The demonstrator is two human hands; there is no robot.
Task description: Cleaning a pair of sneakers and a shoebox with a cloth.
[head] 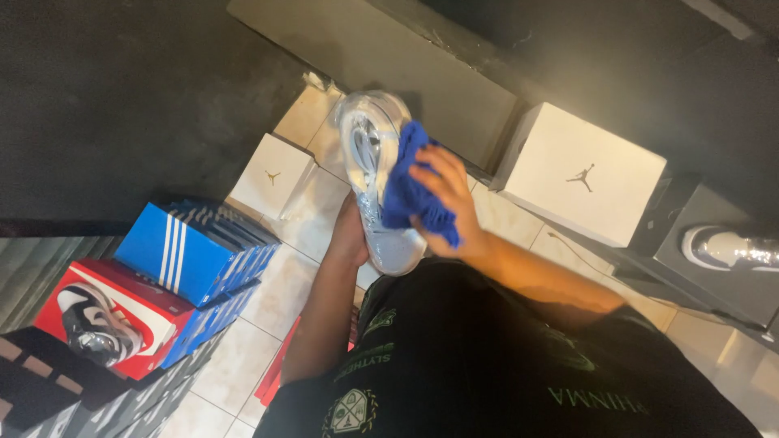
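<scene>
A pale blue sneaker [375, 174] is shown held sole-up in front of the body, above the tiled floor [304, 235], with its toe pointing away. It is cradled from beneath by the left hand [349, 235], whose palm is wrapped around the heel end; the fingers are hidden behind the shoe, so the closure of that grip can only be judged as closed on the sneaker. A crumpled blue cloth [410, 191] is pressed against the side of the sneaker by the right hand [446, 203], whose fingers are curled over the fabric in a closed grip. The sneaker is judged to be light and fairly stiff, its translucent sole probably smooth and slippery, so a hold at the heel or midfoot is favoured; the cloth is soft, limp and easily bunched. One sneaker and one cloth are in hand. Two white shoeboxes are counted on the floor, a small one [272, 174] to the left and a large one [580, 174] to the right. A stack of blue striped boxes [191, 251] and one red box [122, 312] are seen at lower left; the blue ones cannot be counted exactly. A second, greyish shoe [726, 247] rests on a dark box at far right.
</scene>
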